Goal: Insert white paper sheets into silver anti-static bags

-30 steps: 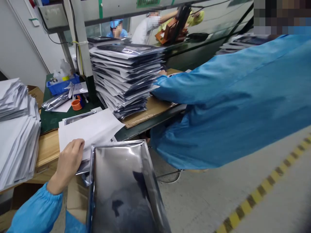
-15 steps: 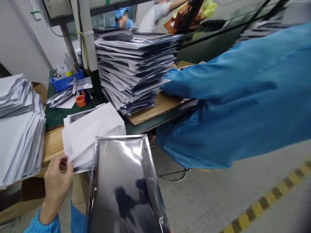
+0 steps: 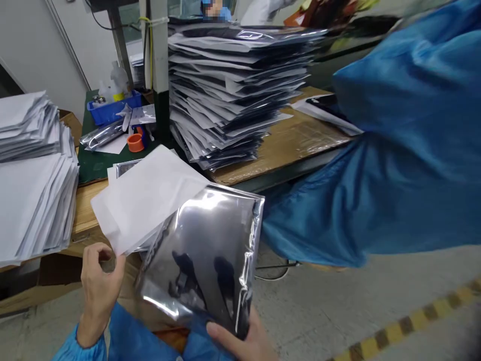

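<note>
My left hand point(image 3: 102, 281) pinches the lower corner of a white sheet point(image 3: 150, 193) between thumb and fingertips. That sheet lies tilted over other sheets and a film-wrapped piece at the bench edge. My right hand point(image 3: 244, 338) grips the bottom corner of a shiny dark panel in clear film point(image 3: 205, 250), thumb on top and fingers underneath. The panel slants, its upper left side against the white sheets. Dark reflections show on its surface.
A tall stack of wrapped panels point(image 3: 233, 90) stands behind on cardboard. White paper piles point(image 3: 33, 190) are at the left. A blue tray point(image 3: 112, 109) and orange tape roll point(image 3: 136, 142) sit nearby. A person's blue sleeve point(image 3: 409, 165) fills the right.
The dark panel has turned and its top now leans to the right, bringing my right hand into view. The white sheet has shifted with my left hand. The person at right has moved an arm back.
</note>
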A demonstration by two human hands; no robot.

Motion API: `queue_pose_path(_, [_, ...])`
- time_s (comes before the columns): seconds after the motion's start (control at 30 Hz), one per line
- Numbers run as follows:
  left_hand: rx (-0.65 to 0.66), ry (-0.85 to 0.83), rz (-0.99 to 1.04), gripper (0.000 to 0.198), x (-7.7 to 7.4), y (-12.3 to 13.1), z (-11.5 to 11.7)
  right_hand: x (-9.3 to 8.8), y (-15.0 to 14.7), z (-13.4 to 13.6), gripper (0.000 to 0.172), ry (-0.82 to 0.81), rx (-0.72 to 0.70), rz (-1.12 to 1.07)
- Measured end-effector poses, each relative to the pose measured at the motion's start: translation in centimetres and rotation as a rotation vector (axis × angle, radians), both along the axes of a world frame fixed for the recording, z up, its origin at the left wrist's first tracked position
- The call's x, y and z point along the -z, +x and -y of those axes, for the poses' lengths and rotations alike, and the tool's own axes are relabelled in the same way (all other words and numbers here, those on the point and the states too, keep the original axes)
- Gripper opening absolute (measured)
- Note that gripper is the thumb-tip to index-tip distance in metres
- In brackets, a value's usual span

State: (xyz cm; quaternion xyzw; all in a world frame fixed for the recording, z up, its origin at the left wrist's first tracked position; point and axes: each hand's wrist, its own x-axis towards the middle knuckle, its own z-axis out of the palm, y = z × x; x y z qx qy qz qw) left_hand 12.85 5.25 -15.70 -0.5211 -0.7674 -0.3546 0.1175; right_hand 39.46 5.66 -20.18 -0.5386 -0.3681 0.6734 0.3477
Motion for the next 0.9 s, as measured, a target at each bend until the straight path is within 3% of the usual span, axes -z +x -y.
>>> queue_pose_path(0.13, [0.013, -0.087, 0.061, 0.02, 0.5, 0.5, 1.3, 0.6, -2.3, -1.1, 0.056, 0.026, 0.064, -0.117])
queue_pose_path(0.23, [0.084, -0.013, 0.165, 0.016, 0.7, 1.4, 2.1, 0.8, -3.0, -0.9, 0.055, 0.032, 0.087, -0.105])
queue_pose_path(0.47, [0.066, 0.069, 0.369, 0.017, 0.6, 3.9, 3.5, 0.6, -3.9, -0.4, 0.054, -0.042, 0.098, -0.308])
queue_pose_path(0.6, [0.262, -0.038, 0.273, 0.018, 1.5, 5.4, 4.8, 1.0, -4.7, 0.1, 0.051, -0.003, 0.091, -0.288])
queue_pose_path(0.7, [0.347, -0.09, 0.388, 0.021, 2.9, 6.4, 6.5, 1.3, -5.5, 1.2, 0.054, 0.029, 0.086, -0.215])
queue_pose_path(0.73, [0.286, -0.051, 0.48, 0.023, 3.4, 6.6, 7.1, 1.5, -5.8, 1.9, 0.055, 0.032, 0.079, -0.18])
queue_pose_path(0.83, [-0.062, 0.23, 0.9, 0.03, 4.2, 6.6, 8.6, 2.5, -6.4, 4.5, 0.062, 0.03, 0.008, -0.043])
queue_pose_path(0.9, [-0.195, 0.359, 1.279, 0.053, 4.2, 6.1, 9.2, 3.5, -6.6, 6.6, 0.065, 0.042, -0.098, 0.028])
